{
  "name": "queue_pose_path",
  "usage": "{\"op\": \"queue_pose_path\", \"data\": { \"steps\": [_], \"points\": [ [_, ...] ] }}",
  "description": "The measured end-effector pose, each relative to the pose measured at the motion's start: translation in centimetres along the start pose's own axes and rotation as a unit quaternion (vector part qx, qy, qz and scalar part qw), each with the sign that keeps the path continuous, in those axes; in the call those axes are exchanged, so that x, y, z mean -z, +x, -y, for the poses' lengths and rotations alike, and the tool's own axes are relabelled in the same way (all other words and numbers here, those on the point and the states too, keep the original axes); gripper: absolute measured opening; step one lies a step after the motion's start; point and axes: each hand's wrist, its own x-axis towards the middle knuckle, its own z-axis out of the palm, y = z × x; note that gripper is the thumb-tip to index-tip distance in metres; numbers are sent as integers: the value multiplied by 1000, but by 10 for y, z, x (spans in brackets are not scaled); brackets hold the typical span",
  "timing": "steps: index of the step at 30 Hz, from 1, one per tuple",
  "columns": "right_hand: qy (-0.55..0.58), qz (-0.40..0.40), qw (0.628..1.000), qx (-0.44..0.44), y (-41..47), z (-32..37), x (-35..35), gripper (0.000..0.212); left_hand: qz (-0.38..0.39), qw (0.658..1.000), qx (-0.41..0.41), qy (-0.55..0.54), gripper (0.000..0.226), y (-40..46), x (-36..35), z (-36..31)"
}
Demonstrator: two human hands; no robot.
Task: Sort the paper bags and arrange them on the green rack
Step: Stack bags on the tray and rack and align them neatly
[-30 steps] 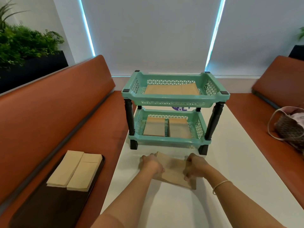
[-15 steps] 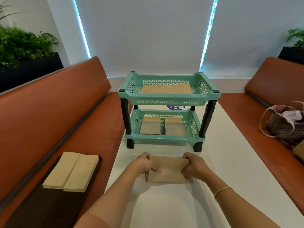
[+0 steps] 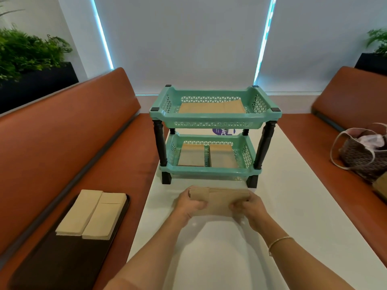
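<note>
A stack of brown paper bags (image 3: 218,200) is held just above the white table, in front of the green rack (image 3: 215,119). My left hand (image 3: 189,204) grips its left end and my right hand (image 3: 250,206) grips its right end. The rack has two tiers on black legs. Brown bags (image 3: 210,107) lie flat on its top tier. Two separate piles of bags (image 3: 191,154) (image 3: 222,155) sit side by side on the bottom tier.
A dark tray (image 3: 62,260) on the left orange bench carries two piles of lighter bags (image 3: 92,213). A woven handbag (image 3: 363,153) sits on the right bench. The white table (image 3: 293,216) runs between the benches, with planters behind both.
Both hands turned the stack square to the rack and lifted its near edge, so it now stands more upright. The camera view moved slightly closer and lower.
</note>
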Motion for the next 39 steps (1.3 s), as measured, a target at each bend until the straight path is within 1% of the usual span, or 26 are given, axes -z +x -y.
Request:
{"op": "queue_pose_path", "data": {
  "steps": [1, 4, 6, 8, 11, 13, 15, 19, 20, 21, 23, 25, 27, 28, 29, 30, 31, 33, 35, 38, 39],
  "points": [
    [2, -8, 1000, -1, 1, 2, 0, 33, 6, 1000, -5, -6, 50, 0, 1, -2],
    [16, -6, 1000, 4, 0, 8, -1, 34, 25, 999, -21, -10, 44, 1, 5, -5],
    [17, 0, 1000, 7, -2, 8, 0, 33, 34, 999, -14, 10, 47, 2, 7, -3],
    [11, 3, 1000, 6, -2, 5, 2, 30, 34, 999, -9, 37, 47, 0, 8, -4],
    [-13, 19, 1000, 18, 0, 10, 7, 23, 54, 990, -30, 129, 33, 1, 16, -15],
    [-26, 29, 999, 28, 1, 20, 9, 22, 73, 979, -48, 185, 25, 2, 22, -29],
    [-38, 35, 998, 43, 3, 32, 11, 24, 86, 963, -76, 245, 27, 6, 24, -43],
    [-94, 66, 989, 90, 7, 51, 12, 24, 72, 907, -145, 388, 34, 5, 6, -54],
    [-95, 67, 988, 97, 7, 54, 11, 21, 61, 905, -147, 395, 32, 5, 1, -51],
    [-85, 62, 989, 101, 8, 57, 11, 20, 48, 911, -145, 383, 30, 5, -2, -49],
    [-43, 44, 993, 101, 9, 62, 12, 23, 27, 935, -135, 327, 25, 5, -4, -47],
    [-15, 45, 995, 91, 11, 63, 17, 29, 14, 963, -100, 248, 29, 4, -6, -45],
    [-46, 81, 993, 66, 10, 56, 22, 49, 3, 994, -36, 99, 42, 2, -8, -43],
    [-72, 111, 990, 43, 8, 52, 21, 58, 4, 1000, -12, 12, 45, 0, -12, -41],
    [-89, 143, 985, 24, 4, 47, 18, 60, 12, 998, 5, -64, 45, -2, -15, -40],
    [-95, 167, 981, 15, 0, 43, 13, 55, 21, 993, 12, -115, 40, -5, -20, -38],
    [-90, 179, 980, 16, -3, 39, 8, 47, 35, 989, 16, -144, 33, -7, -26, -36],
    [-81, 178, 980, 36, -5, 38, 0, 34, 51, 984, 23, -166, 28, -9, -35, -31],
    [-102, 173, 978, 53, -4, 41, 1, 28, 46, 982, 34, -179, 30, -9, -33, -31],
    [-214, 146, 963, 74, 3, 52, 13, 25, 26, 975, 23, -222, 39, -2, -10, -34],
    [-254, 131, 955, 82, 5, 56, 16, 23, 14, 975, 17, -220, 38, 0, 1, -35]
  ]
}}
